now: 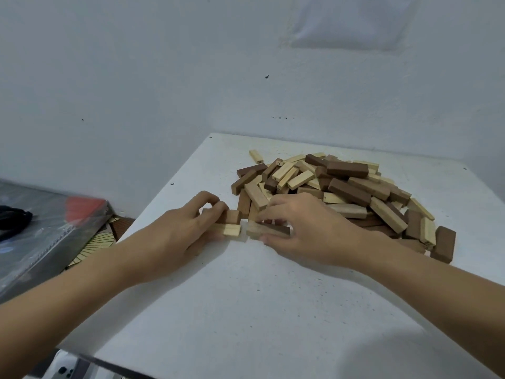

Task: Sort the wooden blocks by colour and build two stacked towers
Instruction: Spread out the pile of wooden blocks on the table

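Observation:
A heap of wooden blocks in pale, mid-brown and dark-brown tones lies on the white table, right of centre. My left hand grips a small group of blocks just left of the heap: a mid-brown one on top, a pale one below. My right hand holds another pair right beside them, one pale and one dark brown, fingers curled over them. The two groups lie end to end with a narrow gap between them.
A single pale block lies apart at the heap's far edge. A dark block stands on end at the heap's right. Left of the table sits a grey case with a red patch. A white wall rises behind.

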The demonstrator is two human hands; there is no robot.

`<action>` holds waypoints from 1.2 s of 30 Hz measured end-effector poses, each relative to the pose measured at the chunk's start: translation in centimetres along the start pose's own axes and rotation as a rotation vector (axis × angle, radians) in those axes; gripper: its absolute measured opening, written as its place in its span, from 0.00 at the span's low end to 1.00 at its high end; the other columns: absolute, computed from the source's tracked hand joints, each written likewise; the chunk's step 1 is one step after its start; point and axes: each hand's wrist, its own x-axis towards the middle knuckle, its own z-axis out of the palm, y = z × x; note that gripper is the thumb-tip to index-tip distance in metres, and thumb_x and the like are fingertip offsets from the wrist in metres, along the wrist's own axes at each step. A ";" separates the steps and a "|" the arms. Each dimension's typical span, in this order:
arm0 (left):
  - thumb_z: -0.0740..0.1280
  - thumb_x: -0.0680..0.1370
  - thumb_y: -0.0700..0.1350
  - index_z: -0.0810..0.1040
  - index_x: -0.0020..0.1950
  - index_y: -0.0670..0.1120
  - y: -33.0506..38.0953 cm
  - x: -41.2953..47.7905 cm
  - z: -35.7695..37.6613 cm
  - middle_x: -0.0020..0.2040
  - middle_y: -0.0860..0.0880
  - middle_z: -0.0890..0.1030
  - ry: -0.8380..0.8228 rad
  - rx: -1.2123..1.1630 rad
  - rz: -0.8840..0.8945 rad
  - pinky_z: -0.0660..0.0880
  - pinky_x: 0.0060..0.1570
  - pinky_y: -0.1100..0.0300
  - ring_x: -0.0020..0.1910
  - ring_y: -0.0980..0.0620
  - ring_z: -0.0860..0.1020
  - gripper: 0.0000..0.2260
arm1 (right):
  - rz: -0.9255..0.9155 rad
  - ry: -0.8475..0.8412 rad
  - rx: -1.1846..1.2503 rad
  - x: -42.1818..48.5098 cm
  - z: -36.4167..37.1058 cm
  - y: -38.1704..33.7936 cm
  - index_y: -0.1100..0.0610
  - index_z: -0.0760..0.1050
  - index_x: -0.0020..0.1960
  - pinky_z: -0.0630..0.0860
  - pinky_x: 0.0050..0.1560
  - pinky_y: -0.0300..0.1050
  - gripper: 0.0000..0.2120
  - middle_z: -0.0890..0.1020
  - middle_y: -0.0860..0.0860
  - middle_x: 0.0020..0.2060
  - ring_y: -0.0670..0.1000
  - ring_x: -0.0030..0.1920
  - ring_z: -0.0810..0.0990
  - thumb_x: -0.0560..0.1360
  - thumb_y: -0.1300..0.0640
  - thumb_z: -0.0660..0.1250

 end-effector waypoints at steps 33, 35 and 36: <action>0.53 0.63 0.83 0.38 0.77 0.73 -0.8 8.9 2.2 0.82 0.58 0.46 -0.074 -0.263 -0.306 0.47 0.73 0.50 0.80 0.58 0.44 0.47 | 0.608 0.378 -0.184 -8.9 -6.5 6.2 0.38 0.71 0.70 0.57 0.69 0.50 0.34 0.70 0.40 0.65 0.45 0.71 0.63 0.68 0.24 0.59; 0.55 0.60 0.85 0.34 0.76 0.73 -0.7 9.5 2.3 0.83 0.56 0.43 -0.104 -0.237 -0.283 0.46 0.75 0.46 0.81 0.57 0.41 0.52 | 0.739 0.270 -0.123 -11.3 -6.6 6.0 0.33 0.59 0.74 0.55 0.75 0.57 0.47 0.62 0.42 0.72 0.47 0.75 0.56 0.59 0.18 0.61; 0.57 0.58 0.85 0.33 0.76 0.73 -0.5 9.9 2.3 0.83 0.55 0.43 -0.107 -0.244 -0.281 0.46 0.75 0.46 0.81 0.57 0.41 0.53 | 0.789 0.210 -0.067 -12.2 -6.6 5.8 0.30 0.53 0.75 0.53 0.77 0.62 0.52 0.58 0.43 0.75 0.48 0.77 0.52 0.55 0.16 0.64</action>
